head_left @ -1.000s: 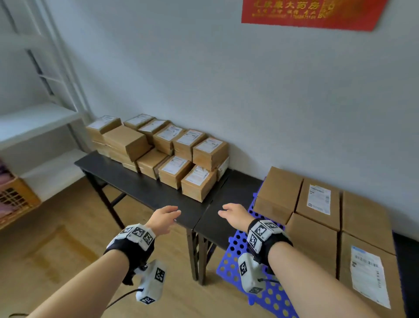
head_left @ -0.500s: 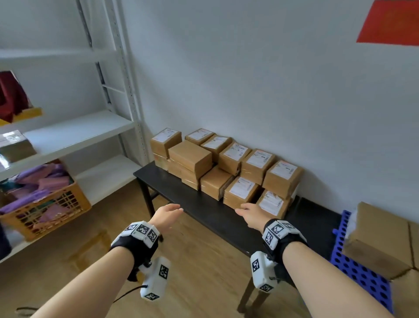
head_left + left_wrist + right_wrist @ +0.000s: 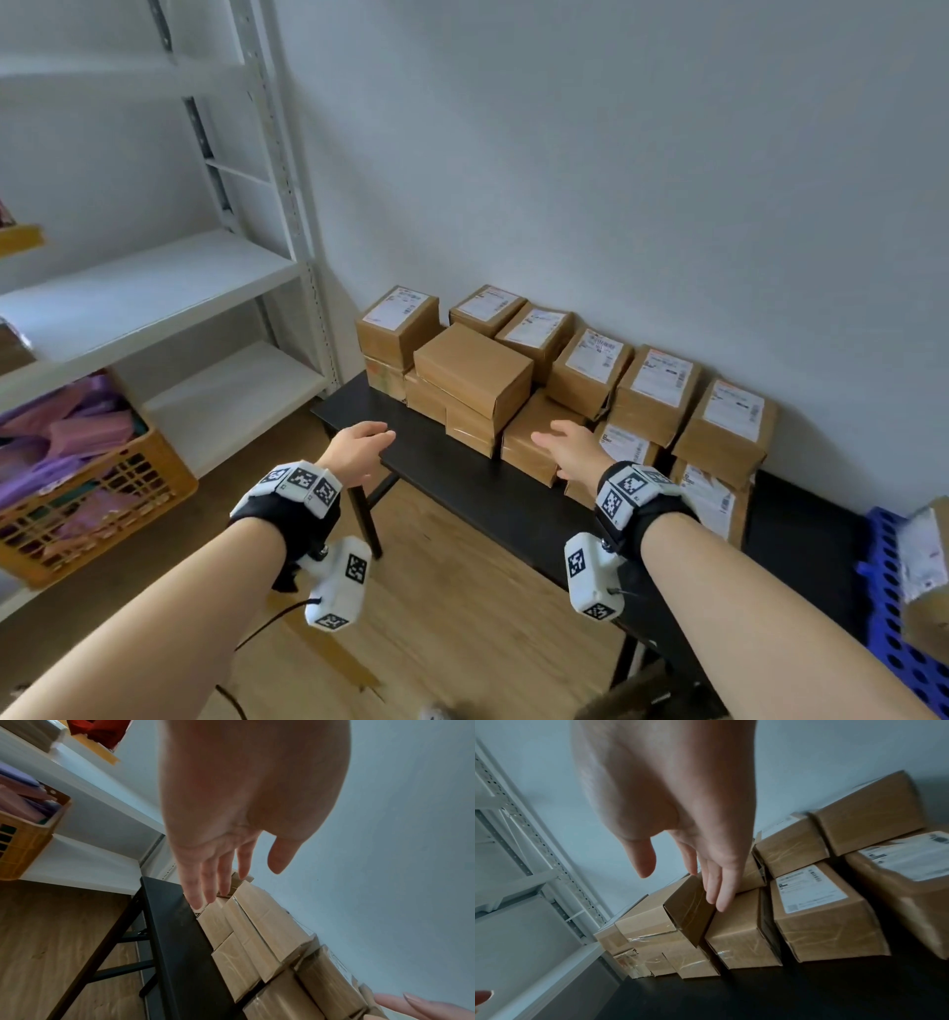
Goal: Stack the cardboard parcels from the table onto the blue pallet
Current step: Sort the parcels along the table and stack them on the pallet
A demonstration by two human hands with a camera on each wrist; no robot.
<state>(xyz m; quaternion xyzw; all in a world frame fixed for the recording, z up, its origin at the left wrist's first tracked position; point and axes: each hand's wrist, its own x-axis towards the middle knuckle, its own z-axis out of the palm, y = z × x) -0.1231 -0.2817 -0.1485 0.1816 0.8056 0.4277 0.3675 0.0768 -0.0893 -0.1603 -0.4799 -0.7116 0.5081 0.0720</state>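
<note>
Since the earlier frame, both hands have come nearer to the cardboard parcels (image 3: 472, 367). The left hand (image 3: 357, 448) and the right hand (image 3: 570, 446) are empty, with straight, relaxed fingers, above the black table (image 3: 462, 478). The blue pallet (image 3: 888, 606) is at the far right, with one parcel (image 3: 924, 560) on it.
</note>
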